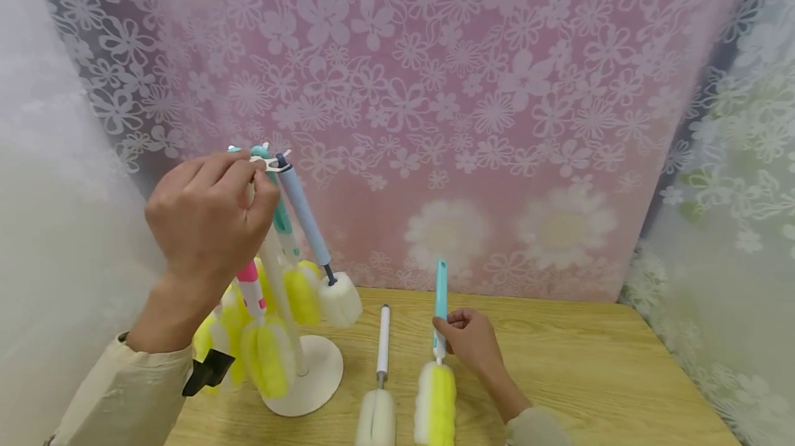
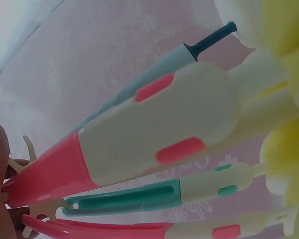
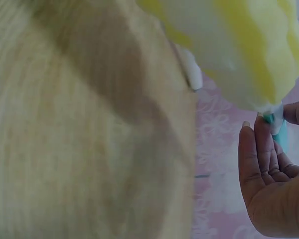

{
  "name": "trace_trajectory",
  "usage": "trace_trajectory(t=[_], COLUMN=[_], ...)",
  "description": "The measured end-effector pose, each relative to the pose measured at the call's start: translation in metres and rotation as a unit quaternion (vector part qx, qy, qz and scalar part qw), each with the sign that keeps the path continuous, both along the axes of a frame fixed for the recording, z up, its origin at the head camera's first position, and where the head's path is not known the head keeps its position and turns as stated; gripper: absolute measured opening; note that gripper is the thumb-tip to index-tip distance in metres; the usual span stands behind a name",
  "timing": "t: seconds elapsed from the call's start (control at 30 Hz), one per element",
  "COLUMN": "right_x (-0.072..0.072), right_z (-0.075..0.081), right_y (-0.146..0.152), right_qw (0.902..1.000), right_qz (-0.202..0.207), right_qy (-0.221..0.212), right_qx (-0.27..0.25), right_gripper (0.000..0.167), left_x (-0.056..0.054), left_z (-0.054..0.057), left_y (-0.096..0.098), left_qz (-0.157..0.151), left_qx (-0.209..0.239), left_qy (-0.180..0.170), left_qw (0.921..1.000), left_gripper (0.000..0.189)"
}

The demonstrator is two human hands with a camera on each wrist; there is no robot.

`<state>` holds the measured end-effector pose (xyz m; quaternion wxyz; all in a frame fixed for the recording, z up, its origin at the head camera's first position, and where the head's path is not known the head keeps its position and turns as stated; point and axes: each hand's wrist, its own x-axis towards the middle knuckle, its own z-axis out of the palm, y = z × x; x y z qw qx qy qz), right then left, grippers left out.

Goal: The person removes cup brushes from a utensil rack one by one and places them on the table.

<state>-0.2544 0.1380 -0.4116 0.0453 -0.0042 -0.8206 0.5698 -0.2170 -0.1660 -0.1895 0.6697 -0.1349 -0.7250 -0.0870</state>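
Observation:
On the left stands a white rack [image 1: 313,391] hung with several sponge bottle brushes. My left hand [image 1: 211,208] grips its hooked top, hiding part of it. Right beside those fingers hangs a blue-handled brush [image 1: 304,215] with a white sponge. Below the hand hangs a pink-and-white brush [image 2: 154,129]; a turquoise-handled one [image 2: 124,199] hangs near it. My right hand [image 1: 475,339] pinches the handle of a turquoise brush [image 1: 442,287] with a yellow-and-white sponge. In the right wrist view, the thumb and fingers [image 3: 264,144] meet at the handle near that sponge [image 3: 239,50].
A white-handled brush [image 1: 384,342] with a white sponge lies on the wooden table [image 1: 559,370], between the rack and my right hand. Behind the table hangs a pink flowered curtain [image 1: 435,87]; pale sheets [image 1: 739,280] close off both sides.

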Motion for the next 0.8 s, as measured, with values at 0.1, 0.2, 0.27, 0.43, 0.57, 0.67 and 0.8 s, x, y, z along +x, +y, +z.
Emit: trace_trajectory(t=[0.1,0.2,0.27,0.43,0.57,0.67,0.8], right_x=[0.0,-0.002,-0.003,-0.005,-0.006,-0.007,-0.007], right_z=[-0.013,-0.021,-0.025,-0.03,-0.032,-0.033,-0.034], right_y=[0.001,0.0,-0.001,-0.002,-0.004,-0.007,-0.012], right_qw=[0.9997,0.9992,0.999,0.9982,0.9971,0.996,0.9945], right_qz=[0.016,0.024,0.024,0.039,0.055,0.064,0.074], right_qy=[-0.017,-0.026,-0.032,-0.035,-0.037,-0.044,-0.058], right_qx=[0.01,0.019,0.021,0.03,0.037,0.043,0.045], right_gripper=[0.029,0.028,0.028,0.029,0.029,0.028,0.028], left_x=[-0.001,-0.003,-0.004,-0.006,-0.009,-0.011,-0.014], left_z=[0.0,-0.001,-0.002,-0.004,-0.005,-0.005,-0.005], left_y=[0.0,0.001,0.002,0.003,0.001,-0.003,-0.008], left_qz=[0.003,0.006,0.009,0.01,-0.009,-0.029,-0.056], left_qx=[-0.005,-0.006,-0.005,-0.005,-0.008,-0.009,-0.01], left_qy=[-0.003,0.009,0.017,0.019,0.02,0.017,0.006], left_qw=[1.0,0.9999,0.9998,0.9998,0.9997,0.9994,0.9983], left_gripper=[0.044,0.038,0.034,0.032,0.032,0.035,0.039])
